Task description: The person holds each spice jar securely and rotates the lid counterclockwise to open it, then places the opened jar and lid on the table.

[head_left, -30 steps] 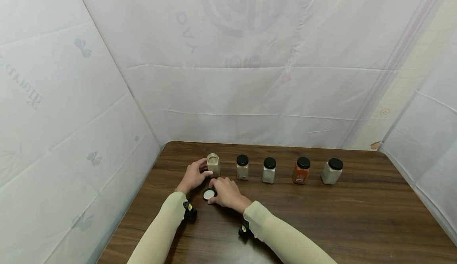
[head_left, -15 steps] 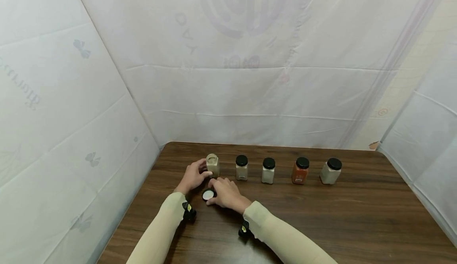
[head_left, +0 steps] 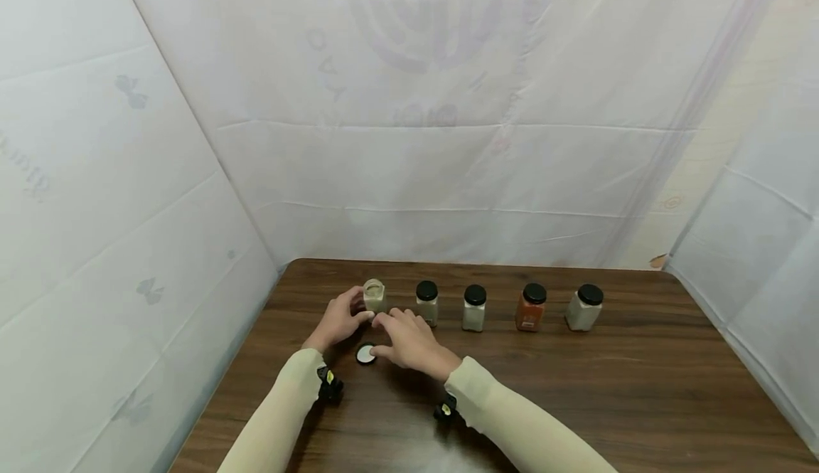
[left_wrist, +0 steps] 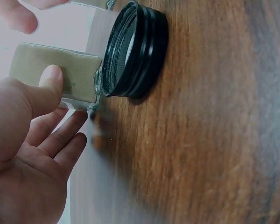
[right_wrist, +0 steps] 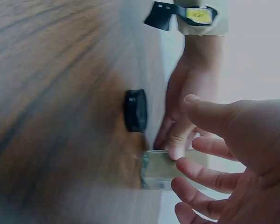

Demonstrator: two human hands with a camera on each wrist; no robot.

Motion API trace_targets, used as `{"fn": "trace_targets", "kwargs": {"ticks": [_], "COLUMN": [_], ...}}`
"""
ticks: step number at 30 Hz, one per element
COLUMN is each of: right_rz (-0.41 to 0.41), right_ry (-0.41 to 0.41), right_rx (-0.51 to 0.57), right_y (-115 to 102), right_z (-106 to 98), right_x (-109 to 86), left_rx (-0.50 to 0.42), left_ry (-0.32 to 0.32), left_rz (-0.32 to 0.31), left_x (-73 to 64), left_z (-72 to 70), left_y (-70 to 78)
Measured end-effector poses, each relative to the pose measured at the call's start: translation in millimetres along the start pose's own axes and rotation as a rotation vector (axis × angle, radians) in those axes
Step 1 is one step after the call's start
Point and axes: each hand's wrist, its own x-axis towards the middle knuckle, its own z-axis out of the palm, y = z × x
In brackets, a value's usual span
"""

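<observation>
An uncapped glass jar of pale powder (head_left: 374, 298) stands upright at the left end of a row of jars. My left hand (head_left: 339, 321) holds it, the thumb on its near side in the left wrist view and the fingers round behind. A black screw lid (head_left: 365, 354) lies on the table in front of that jar, its white liner facing up. Just right of the lid hovers my right hand (head_left: 411, 341), fingers spread and apart from the lid. In the right wrist view the same lid (right_wrist: 136, 111) stands free of the fingers.
Further right stand capped jars with black lids: two pale ones (head_left: 426, 308) (head_left: 474, 314), an orange-red one (head_left: 530, 313) and another pale one (head_left: 582, 312). The brown wooden table (head_left: 627, 395) meets white sheeting (head_left: 409, 231) at its back edge.
My right hand has let go of the lid and lifted slightly up and right. The lid stays on the table. My left hand keeps holding the jar; the head view has shifted slightly.
</observation>
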Motion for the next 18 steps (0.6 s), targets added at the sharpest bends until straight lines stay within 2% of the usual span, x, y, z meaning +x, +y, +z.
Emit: {"fn": "trace_targets", "kwargs": {"ticks": [10, 18], "right_rz": [-0.019, -0.026], "right_ry": [0.043, 0.059], "right_rx": [-0.004, -0.017], "right_y": [2.1, 7.2], "right_z": [-19.6, -23.4], "right_x": [-4.0, -5.4], "left_rx": [-0.009, -0.023], "left_ry": [-0.002, 0.003], "left_rz": [0.003, -0.011], "left_x": [-5.4, -8.0], "left_z": [-2.6, -3.6], "left_y": [0.3, 0.9]}}
